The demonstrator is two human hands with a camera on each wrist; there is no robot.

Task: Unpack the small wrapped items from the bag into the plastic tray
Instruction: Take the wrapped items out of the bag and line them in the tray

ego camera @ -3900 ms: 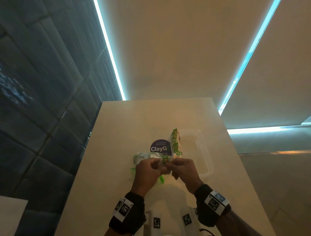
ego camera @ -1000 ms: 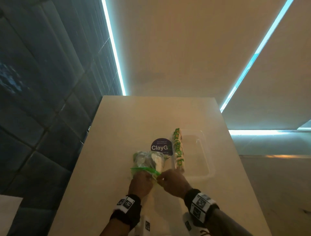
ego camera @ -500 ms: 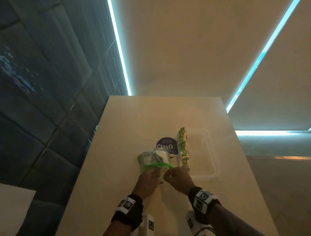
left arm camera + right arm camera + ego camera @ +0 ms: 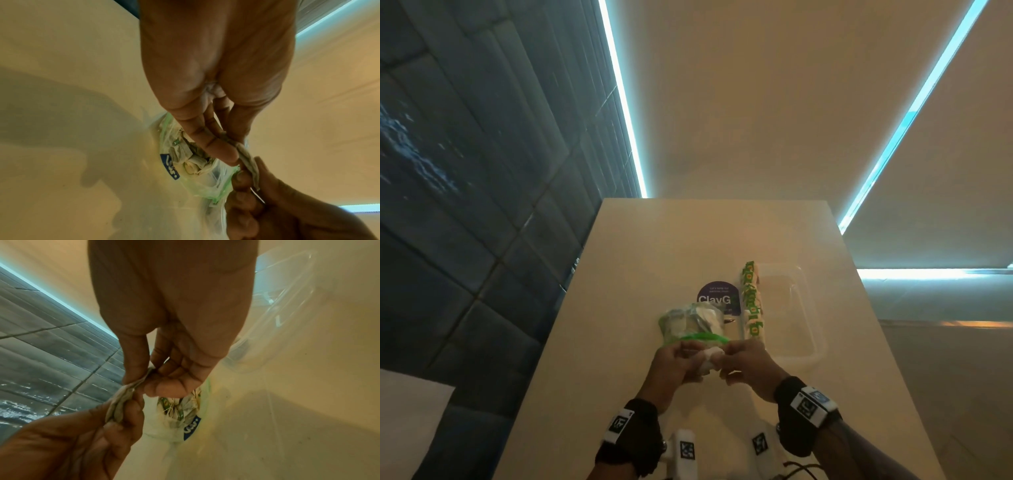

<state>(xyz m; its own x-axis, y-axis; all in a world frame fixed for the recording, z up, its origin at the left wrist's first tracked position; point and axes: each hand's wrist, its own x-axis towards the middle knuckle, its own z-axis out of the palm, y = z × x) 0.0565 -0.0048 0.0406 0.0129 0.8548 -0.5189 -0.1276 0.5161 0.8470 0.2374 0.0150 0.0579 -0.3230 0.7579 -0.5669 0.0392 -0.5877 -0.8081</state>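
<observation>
Head view: left hand [image 4: 674, 363] and right hand [image 4: 748, 365] together, both pinching one small wrapped item [image 4: 709, 356] at bag [image 4: 693, 323] mouth, lower centre; plastic tray [image 4: 808, 318] lengthwise right of centre, nearer right hand.

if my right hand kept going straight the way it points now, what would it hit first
Probably the bag: the right hand points down at its open mouth, pinching a small packet with the left hand. Depth is unclear.

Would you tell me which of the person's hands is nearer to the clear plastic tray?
The right hand is nearer: it sits just beside the near left corner of the clear plastic tray. The left hand is farther off, beyond the right hand.
</observation>
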